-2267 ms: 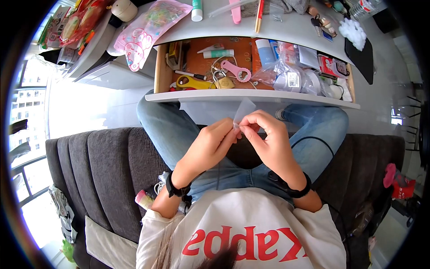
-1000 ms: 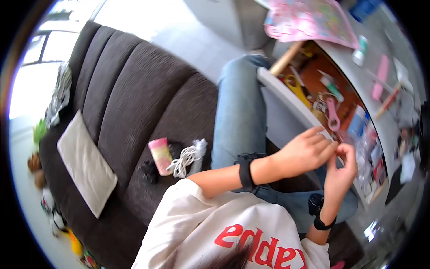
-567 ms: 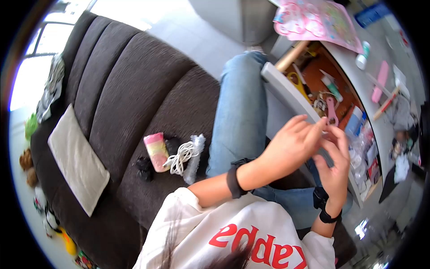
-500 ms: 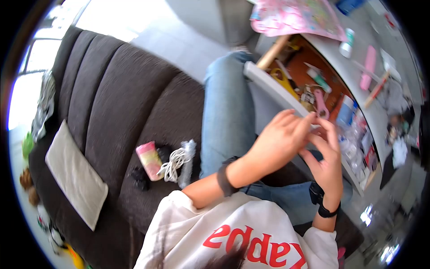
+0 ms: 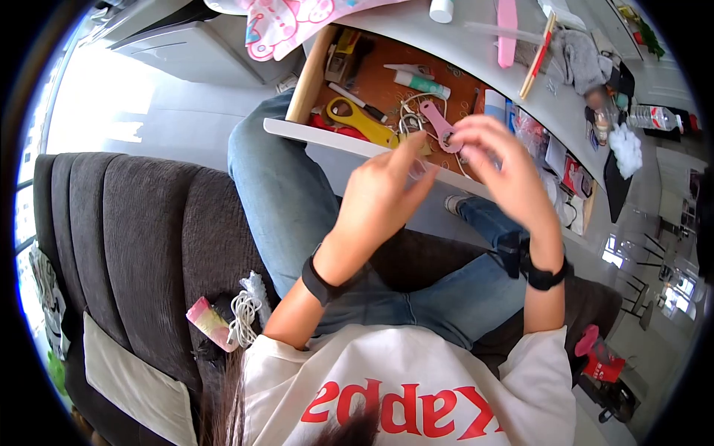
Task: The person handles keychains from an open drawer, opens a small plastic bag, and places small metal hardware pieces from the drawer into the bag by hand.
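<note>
A drawer [image 5: 349, 143] stands pulled out in front of me, filled with small items. My left hand [image 5: 379, 195] is over its front edge, thumb and index finger curled around what looks like a small clear plastic piece [image 5: 418, 169]; its exact kind is hard to make out. My right hand [image 5: 500, 160] hovers over the drawer's right part, fingers bent and apart, with nothing visible in them. Close to its fingertips lies a pink-handled tool [image 5: 439, 125]. Yellow-handled scissors [image 5: 361, 123], a white-and-green tube [image 5: 422, 84] and a white cord [image 5: 407, 119] lie further left.
On the desk [image 5: 468, 52] are a pink case [image 5: 507, 33], a red stick [image 5: 538, 56], a grey cloth [image 5: 580, 59] and a water bottle [image 5: 654, 117]. A bundled white cable [image 5: 244, 318] and a pink-yellow packet [image 5: 211, 324] lie on the dark sofa [image 5: 141, 230] at my left.
My hands, together half a second ago, are now apart, the right one nearer the pink-handled tool. The view has turned, showing more of the drawer.
</note>
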`<state>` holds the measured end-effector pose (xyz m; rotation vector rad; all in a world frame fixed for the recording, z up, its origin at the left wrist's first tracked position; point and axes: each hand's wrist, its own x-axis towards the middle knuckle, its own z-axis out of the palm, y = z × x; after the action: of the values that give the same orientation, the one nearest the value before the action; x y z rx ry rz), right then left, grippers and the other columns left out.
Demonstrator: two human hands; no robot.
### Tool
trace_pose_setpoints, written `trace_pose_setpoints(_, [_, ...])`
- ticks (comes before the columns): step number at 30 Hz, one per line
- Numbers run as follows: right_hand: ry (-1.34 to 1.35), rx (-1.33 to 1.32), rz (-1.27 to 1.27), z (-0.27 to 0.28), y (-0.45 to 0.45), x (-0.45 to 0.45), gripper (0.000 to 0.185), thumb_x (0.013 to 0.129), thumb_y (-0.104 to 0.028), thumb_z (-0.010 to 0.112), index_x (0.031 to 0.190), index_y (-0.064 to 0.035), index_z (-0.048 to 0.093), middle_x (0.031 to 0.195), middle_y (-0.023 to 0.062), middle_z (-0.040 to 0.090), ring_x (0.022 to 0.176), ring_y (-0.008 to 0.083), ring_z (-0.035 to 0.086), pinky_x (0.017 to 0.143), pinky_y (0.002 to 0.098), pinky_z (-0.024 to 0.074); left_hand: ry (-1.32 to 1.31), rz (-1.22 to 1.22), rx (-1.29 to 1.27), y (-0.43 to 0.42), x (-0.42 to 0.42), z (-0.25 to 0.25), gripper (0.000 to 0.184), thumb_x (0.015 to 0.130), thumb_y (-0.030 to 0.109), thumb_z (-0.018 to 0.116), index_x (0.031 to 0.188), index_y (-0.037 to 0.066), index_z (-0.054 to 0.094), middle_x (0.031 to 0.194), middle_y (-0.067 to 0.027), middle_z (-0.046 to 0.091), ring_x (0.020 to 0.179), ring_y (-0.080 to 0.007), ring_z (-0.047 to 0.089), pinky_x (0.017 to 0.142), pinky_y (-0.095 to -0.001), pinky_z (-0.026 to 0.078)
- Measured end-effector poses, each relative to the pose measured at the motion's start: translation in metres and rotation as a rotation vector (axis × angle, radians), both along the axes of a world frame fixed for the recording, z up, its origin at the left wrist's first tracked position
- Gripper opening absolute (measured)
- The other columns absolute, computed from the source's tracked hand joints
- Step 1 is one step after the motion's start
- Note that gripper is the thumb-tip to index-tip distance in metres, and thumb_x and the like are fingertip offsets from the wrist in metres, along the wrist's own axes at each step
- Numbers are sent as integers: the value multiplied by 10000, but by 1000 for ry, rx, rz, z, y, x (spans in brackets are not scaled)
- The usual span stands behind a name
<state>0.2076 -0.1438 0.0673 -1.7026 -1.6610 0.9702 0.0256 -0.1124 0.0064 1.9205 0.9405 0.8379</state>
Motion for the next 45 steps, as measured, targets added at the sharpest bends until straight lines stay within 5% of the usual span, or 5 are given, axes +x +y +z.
trace_pose_setpoints(8, [-724,-70,-13,-120,79,73,396,845,-145,544,1209,-14,462,1140,222,542,1046,375,527,880,419,425,-200,-55,-181,22,6,0,464,803,20,634,1241,32,480,728,-65,597,670,-125,572,660,-248,472])
trace_pose_setpoints(19, [-937,253,-125,-158,107,104,192,802,-119,592,938,17,589,819,194,620,750,368,586,711,407,475,-10,-102,-85,46,5,-13,414,779,62,598,1174,47,476,760,-146,606,671,-311,612,577,-376,486])
trace_pose_setpoints(29, [-534,156,-180,-169,93,111,127,795,-37,600,915,1,580,760,89,603,706,186,585,655,307,475,111,-129,-173,39,-1,-7,355,779,71,594,1113,31,479,746,-185,608,660,-362,604,567,-413,487])
trace_pose_setpoints(42, [-465,-43,-115,-162,90,104,128,796,-75,627,873,7,566,765,77,607,646,154,587,595,292,479,96,-135,-196,35,-3,-7,319,788,62,606,1084,50,488,738,-169,610,639,-348,604,552,-399,485])
trace_pose_setpoints(45, [18,-282,-264,-153,94,104,139,837,-84,594,942,6,576,888,70,608,738,139,602,664,262,500,95,-138,-198,34,-3,-8,317,787,59,608,1081,55,490,739,-167,611,637,-341,606,549,-393,485])
